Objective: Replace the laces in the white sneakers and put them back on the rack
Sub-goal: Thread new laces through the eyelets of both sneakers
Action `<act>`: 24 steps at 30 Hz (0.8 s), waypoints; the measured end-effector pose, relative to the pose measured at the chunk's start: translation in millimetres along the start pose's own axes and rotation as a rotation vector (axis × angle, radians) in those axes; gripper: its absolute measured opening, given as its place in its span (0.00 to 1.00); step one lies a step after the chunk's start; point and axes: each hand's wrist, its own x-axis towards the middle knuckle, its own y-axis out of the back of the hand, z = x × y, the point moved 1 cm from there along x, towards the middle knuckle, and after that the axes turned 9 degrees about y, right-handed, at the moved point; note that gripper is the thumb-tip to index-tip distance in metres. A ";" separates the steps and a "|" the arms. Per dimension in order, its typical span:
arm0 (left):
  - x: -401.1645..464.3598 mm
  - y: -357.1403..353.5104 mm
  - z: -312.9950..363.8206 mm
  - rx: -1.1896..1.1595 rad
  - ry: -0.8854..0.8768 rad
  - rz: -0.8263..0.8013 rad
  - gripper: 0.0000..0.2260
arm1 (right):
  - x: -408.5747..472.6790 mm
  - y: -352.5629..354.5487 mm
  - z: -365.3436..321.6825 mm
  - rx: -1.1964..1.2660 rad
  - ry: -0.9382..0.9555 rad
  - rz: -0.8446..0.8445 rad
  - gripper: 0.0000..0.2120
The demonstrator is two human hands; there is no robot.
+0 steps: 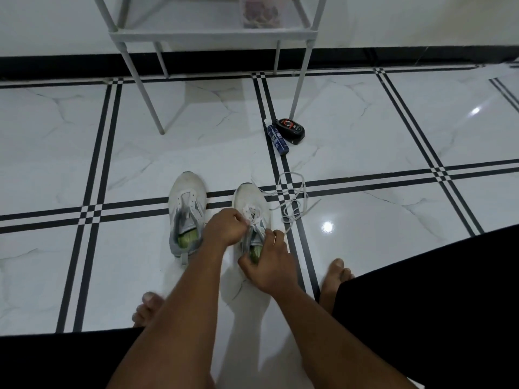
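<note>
While both sneakers stand side by side on the white tiled floor (365, 130), toes pointing away from the person, only the right sneaker (250, 200) is being handled. It is white with a rounded, slightly scuffed toe, grey trim along the eyelet rows and a yellow-green insole showing at the opening. The left hand (224, 228) reaches across to its eyelet area with fingers curled, pinching what looks like a lace end at the tongue. The right hand (266, 265) grips the heel and collar of the same shoe, thumb and fingers closed round the opening and covering most of it.

The left sneaker (186, 203) is of the same make: white upper, grey tongue spread open, green insole visible, and no lace threaded through its eyelets. It stands just beside the other shoe, apart from both hands.

A loose white lace (293, 197) lies in tangled loops on the floor just right of the right sneaker, one strand running toward its toe.

Farther off, near one leg of the grey metal rack (196, 37), lie a dark blue tube (278, 138) and a black oval container (290, 130) with a red mark, touching each other. Bare feet rest on the floor near the bottom of the view.
</note>
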 end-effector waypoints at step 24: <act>-3.1 28.6 17.5 0.399 0.049 0.300 0.13 | 22.7 17.9 3.0 0.096 -0.067 0.096 0.32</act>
